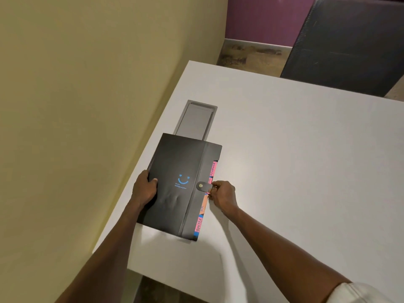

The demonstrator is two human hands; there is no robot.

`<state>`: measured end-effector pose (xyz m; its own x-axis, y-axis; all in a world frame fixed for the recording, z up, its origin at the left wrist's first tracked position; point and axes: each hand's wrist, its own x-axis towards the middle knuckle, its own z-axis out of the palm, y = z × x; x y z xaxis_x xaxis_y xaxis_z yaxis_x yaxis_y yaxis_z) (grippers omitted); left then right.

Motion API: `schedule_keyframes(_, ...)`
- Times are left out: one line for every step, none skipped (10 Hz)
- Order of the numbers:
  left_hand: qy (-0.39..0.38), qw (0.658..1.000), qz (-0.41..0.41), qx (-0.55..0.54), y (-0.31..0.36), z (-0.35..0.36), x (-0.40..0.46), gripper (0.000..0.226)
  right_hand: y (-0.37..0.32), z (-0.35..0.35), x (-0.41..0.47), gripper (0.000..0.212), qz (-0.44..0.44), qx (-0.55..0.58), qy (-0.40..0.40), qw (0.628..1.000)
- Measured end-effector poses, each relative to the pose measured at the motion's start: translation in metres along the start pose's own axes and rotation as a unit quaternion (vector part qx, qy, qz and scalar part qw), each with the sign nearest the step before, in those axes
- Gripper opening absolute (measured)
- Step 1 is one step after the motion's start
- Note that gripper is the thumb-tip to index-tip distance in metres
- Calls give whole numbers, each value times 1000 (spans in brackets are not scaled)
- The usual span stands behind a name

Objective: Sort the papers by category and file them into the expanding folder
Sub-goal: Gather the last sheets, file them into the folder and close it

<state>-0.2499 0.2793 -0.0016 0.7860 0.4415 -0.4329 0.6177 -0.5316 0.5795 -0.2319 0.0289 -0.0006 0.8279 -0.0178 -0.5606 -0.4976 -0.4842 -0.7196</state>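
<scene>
Expanding folder (175, 184) lay flat on the white counter (295, 160), near its left edge, far end overlapping a grey recessed panel (194, 119) set into the counter. Cover black with a blue smile mark. Flap was shut, held by the snap strap (202, 186) on the right side. Coloured index tabs (213, 169) showed along the right edge; "FINANCE" was readable, the others less sure.

Left hand (145, 189) gripped the folder's left edge, thumb on top of the cover, fingers curled under. Right hand (223, 194) was at the strap's end, fingers (213, 185) pinched together there; whether they actually held the strap or only touched the tabs beside it could not be told from this view. No loose papers were in view. A dark chair (349, 44) stood beyond the far side of the counter.

Judgement: step in hand was opening the closure; filing not begun.

Risks:
- Folder sat close to the counter's left edge; a hard pull on the snap without the left hand's hold could slide or tip it off.
- Pulling at the tabs instead of the strap could bend or tear them.
- A sudden release of the snap could let the pockets fan open and spill any contents.
</scene>
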Motion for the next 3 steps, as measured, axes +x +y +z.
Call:
schedule_keyframes(-19, 999, -18, 34, -4, 0, -7, 42, -3, -9, -2, 21, -21, -83, -37, 996)
schedule_keyframes(-5, 999, -6, 52, -1, 6, -20, 46, -1, -37, -2, 26, -31, -137, -41, 989)
schedule_keyframes(5, 998, 39, 54, 19, 19, -39, 48, 11, -74, -11, 13, -37, -160, -13, 986)
